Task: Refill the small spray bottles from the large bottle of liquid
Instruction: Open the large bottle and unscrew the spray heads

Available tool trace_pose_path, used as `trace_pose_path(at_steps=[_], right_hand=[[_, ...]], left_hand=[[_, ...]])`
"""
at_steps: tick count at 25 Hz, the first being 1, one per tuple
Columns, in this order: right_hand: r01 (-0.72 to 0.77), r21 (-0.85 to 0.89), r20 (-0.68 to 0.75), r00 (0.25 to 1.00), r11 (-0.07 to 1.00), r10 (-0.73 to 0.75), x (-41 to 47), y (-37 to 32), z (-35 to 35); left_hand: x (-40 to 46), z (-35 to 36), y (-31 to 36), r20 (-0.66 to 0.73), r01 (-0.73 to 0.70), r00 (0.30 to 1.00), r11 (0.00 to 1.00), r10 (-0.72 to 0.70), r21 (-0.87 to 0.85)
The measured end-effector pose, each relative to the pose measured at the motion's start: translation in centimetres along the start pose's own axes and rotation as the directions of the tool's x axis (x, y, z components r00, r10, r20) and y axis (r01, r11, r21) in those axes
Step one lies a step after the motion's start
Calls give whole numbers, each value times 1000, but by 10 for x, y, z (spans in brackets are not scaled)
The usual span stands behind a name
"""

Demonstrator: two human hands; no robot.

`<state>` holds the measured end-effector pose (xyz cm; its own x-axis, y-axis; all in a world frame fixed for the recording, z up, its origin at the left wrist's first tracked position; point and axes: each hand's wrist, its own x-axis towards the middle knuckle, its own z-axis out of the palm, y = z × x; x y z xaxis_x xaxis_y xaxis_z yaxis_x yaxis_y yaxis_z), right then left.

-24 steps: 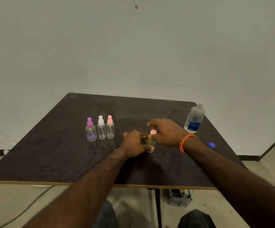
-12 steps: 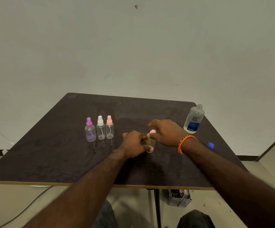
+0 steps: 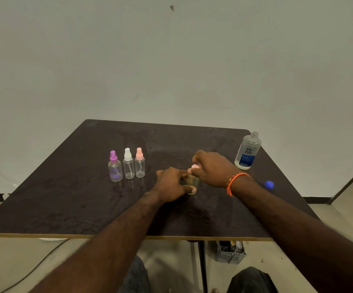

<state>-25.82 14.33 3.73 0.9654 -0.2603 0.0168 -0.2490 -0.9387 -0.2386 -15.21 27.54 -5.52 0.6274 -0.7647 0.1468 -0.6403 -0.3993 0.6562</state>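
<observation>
- Small spray bottle [image 3: 193, 182] sits just right of frame centre on the dark table [image 3: 65, 197], standing upright, long axis vertical, pink cap [image 3: 195, 166] pointing up.
- My left hand [image 3: 171, 185] is wrapped round the clear body, thumb low near the base, so that's a proper hold.
- My right hand [image 3: 211, 169] comes in from the right with fingers curled over the pink cap, pinching it from the top.
- Three more little sprayers stand upright in a row at centre-left: purple-topped one [image 3: 115, 167], white-topped one [image 3: 128, 164], pink-topped one [image 3: 140, 163], nearly touching each other.
- The large bottle [image 3: 248, 151] is upright at the right side of the table, neck open and pointing up, well apart from my hands.
- Its blue cap [image 3: 269, 184] lies loose on the table near the right edge, below the large bottle in the frame.
- Orange band [image 3: 234, 182] on my right wrist.
</observation>
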Motion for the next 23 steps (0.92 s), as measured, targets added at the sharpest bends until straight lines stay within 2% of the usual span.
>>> trace_pose_path(at_steps=[3, 8, 13, 16, 20, 23], right_hand=[[16, 3, 7, 1000, 1000, -16, -3, 0, 1], [159, 46, 79, 983, 986, -163, -6, 0, 0], [46, 20, -58, 997, 999, -45, -1, 7, 14], [98, 59, -91, 992, 993, -92, -2, 10, 16], [134, 109, -58, 990, 985, -128, -9, 9, 11], [141, 164, -142, 983, 976, -118, -14, 13, 10]], left_hand=[[0, 1, -1, -4, 7, 1000, 1000, -7, 11], [1, 3, -6, -9, 12, 1000, 999, -13, -50], [1, 4, -7, 13, -3, 1000, 1000, 4, -25], [1, 4, -7, -1, -5, 1000, 1000, 5, 4], [1, 5, -8, -10, -8, 1000, 1000, 8, -6], [0, 6, -7, -16, 0, 1000, 1000, 0, 7]])
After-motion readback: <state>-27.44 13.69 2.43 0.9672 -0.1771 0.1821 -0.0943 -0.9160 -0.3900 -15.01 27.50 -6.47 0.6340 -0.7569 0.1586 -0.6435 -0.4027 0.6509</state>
